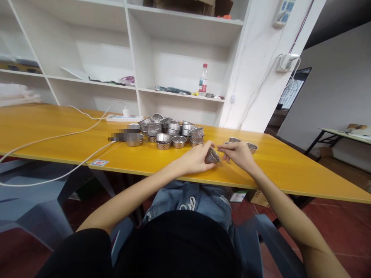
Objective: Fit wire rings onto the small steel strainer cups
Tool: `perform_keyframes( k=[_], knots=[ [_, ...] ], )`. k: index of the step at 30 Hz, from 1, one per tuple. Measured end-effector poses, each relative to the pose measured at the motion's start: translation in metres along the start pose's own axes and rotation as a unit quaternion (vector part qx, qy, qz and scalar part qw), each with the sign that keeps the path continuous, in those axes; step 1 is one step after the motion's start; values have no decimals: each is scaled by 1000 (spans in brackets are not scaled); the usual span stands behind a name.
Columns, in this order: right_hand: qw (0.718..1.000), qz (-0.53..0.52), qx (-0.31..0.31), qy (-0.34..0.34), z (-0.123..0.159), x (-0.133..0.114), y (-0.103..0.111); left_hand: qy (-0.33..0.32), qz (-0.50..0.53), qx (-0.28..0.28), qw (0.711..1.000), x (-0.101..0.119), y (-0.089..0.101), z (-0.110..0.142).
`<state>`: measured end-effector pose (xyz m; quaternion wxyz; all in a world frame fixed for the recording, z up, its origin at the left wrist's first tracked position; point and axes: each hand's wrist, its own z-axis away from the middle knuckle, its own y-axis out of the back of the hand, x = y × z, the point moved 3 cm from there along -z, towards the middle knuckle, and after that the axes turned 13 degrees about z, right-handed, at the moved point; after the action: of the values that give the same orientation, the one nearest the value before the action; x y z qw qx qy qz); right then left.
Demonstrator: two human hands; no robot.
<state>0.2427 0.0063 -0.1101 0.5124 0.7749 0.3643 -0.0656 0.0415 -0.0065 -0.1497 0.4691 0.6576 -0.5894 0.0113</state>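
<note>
My left hand (197, 156) is closed around a small perforated metal cup (212, 156), held just above the yellow table (58, 131). My right hand (238, 153) sits right beside it, fingers pinched together at the cup's rim; what they pinch is too small to make out. A pile of several similar metal cups (169, 131) lies on the table behind my hands. Two more cups (234, 139) (252, 146) rest just beyond my right hand.
A white power strip (124, 118) with cables trails across the table's left side. White shelves (179, 92) behind hold a plastic bottle (203, 80) and small items. Blue plastic chairs (34, 200) stand below the table. A second table (344, 135) is at far right.
</note>
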Motion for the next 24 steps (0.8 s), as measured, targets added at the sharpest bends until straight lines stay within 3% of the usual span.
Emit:
perform_keyframes(
  k=[4, 8, 24],
  knots=[
    [989, 87, 14, 117, -2, 0, 1, 10, 2, 6, 1000, -1, 0, 0],
    [954, 167, 35, 245, -1, -4, -2, 23, 14, 19, 999, -2, -1, -2],
    [894, 319, 30, 313, -4, -6, -17, 36, 14, 34, 999, -2, 2, -5]
  ],
)
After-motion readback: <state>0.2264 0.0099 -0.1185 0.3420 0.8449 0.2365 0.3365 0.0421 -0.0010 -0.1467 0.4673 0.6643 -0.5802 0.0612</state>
